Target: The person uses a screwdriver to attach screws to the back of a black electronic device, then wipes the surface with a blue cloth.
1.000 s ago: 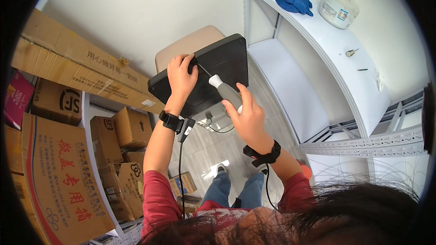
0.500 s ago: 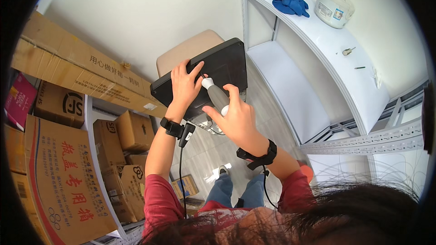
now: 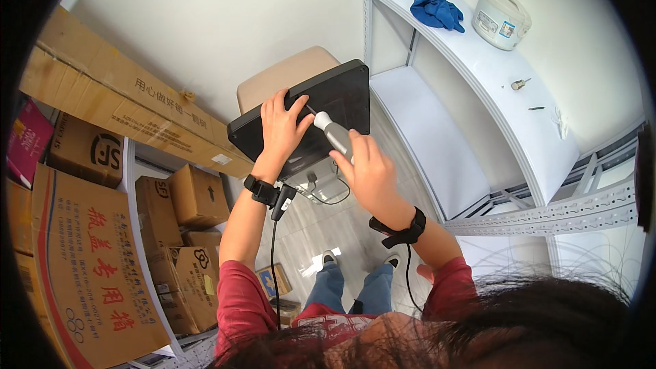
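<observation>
A black flat rectangular appliance (image 3: pixel 342 106) with a plain underside facing me is tilted over a beige seat (image 3: pixel 283 72). My left hand (image 3: pixel 279 130) grips its far left edge, fingers over the rim and thumb near a screwdriver's tip. The screwdriver (image 3: pixel 333 131) has a white and grey handle and a thin shaft, which meets the underside by my left index finger. My right hand (image 3: pixel 369 171) is closed around the handle's rear end, slightly blurred. Whether a screw sits under the tip is hidden.
Below the appliance hangs a dark cord (image 3: pixel 335 201). White shelving on the right bears a blue cloth (image 3: pixel 437 11), a white rice cooker (image 3: pixel 502 18), a small metal piece with a stem (image 3: pixel 519 85) and a thin dark rod (image 3: pixel 536 108). Cardboard boxes (image 3: pixel 102 260) fill the left shelves.
My right hand's fingers have closed from a spread pose onto the screwdriver handle. The handle has swung slightly right, and the hand has moved right and down. My left hand stays nearly in place.
</observation>
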### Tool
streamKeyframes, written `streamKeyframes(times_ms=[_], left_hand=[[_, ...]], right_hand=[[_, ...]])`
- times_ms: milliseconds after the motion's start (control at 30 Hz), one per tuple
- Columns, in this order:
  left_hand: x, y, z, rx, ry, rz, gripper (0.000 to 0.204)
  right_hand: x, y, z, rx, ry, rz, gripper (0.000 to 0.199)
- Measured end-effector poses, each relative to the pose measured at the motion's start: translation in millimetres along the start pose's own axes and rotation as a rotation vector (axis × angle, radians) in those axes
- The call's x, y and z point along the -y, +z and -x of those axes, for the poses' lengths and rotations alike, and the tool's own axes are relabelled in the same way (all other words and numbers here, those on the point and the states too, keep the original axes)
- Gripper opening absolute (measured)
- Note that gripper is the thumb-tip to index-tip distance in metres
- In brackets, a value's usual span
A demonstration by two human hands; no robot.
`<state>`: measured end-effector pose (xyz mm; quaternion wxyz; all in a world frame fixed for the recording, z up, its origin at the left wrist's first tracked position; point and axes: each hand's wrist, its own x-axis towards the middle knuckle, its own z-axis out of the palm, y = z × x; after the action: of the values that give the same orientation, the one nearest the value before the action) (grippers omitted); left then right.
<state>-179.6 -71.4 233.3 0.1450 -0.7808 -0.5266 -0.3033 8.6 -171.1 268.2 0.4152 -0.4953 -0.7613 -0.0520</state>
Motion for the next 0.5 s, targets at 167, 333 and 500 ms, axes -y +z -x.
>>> streamKeyframes(times_ms=[167,333,500], left_hand=[[-1.0,6.0,-0.7,-0.021,-0.045,-0.010,0.035],[1.9,8.3,0.2,-0.069,-0.024,0.009,0.036],[8.9,5.5,-10.3,-0.098,-0.162,0.092,0.040]], right_hand=[[-1.2,-2.8,-4.4,0.006,0.023,-0.049,0.048],[-14.7,7.5,2.1,-0.074,-0.160,-0.105,0.040],[-26.5,15.5,11.0,0.059,0.176,-0.073,0.038]])
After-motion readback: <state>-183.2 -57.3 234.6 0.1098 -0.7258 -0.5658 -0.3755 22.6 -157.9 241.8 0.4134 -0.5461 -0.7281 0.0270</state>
